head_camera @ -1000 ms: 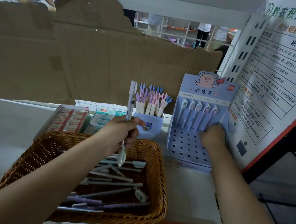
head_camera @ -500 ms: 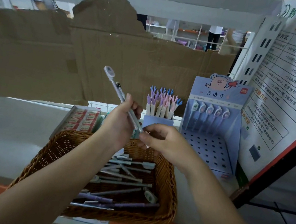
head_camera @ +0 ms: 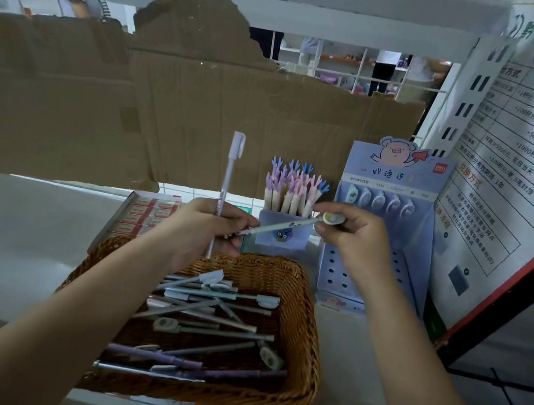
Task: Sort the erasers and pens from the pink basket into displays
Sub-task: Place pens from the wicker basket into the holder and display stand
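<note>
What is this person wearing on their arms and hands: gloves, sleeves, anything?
Nothing that shows. The left hand and right hand are bare, with no gloves, and I see no rings. The left forearm and right forearm are uncovered up to the picture's edge: no sleeve, watch or bracelet is in view.

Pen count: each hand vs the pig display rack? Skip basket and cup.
In left hand, upright white pen: 1
In right hand, pale pen: 1
In pig display, standing pens: 5
Total: 7
</note>
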